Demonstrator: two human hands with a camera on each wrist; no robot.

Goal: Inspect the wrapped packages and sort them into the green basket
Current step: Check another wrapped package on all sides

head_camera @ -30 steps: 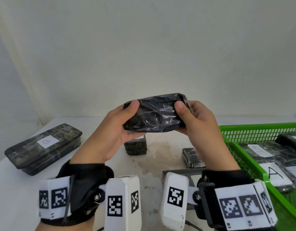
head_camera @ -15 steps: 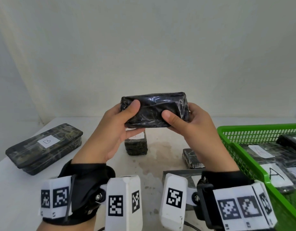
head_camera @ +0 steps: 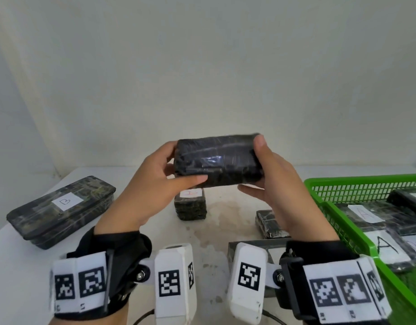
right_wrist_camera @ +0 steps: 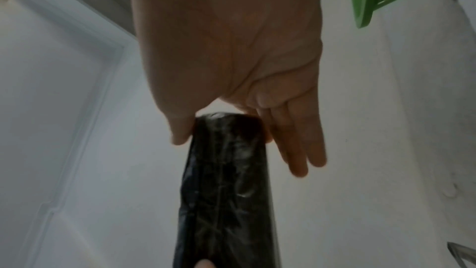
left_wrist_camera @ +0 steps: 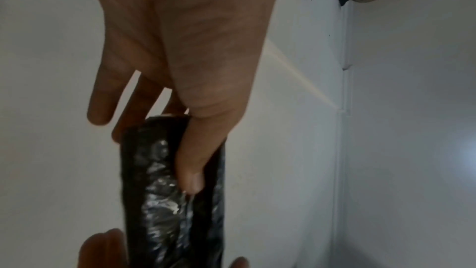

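A black plastic-wrapped package is held up in the air above the table by both hands. My left hand pinches its left end, thumb along the front face and fingers behind. My right hand grips the right end, thumb on top and fingers underneath. The left wrist view shows the thumb pressed on the shiny package; in the right wrist view the package sits between thumb and fingers. The green basket stands at the right with several labelled packages inside.
A long wrapped package with a white label lies at the left of the white table. A small labelled block and a flat wrapped package lie below the hands. A grey box sits near the front edge.
The package has been turned in the hands and raised a little. The left thumb moved to the lower front; the right thumb shifted from the front face to the top right corner.
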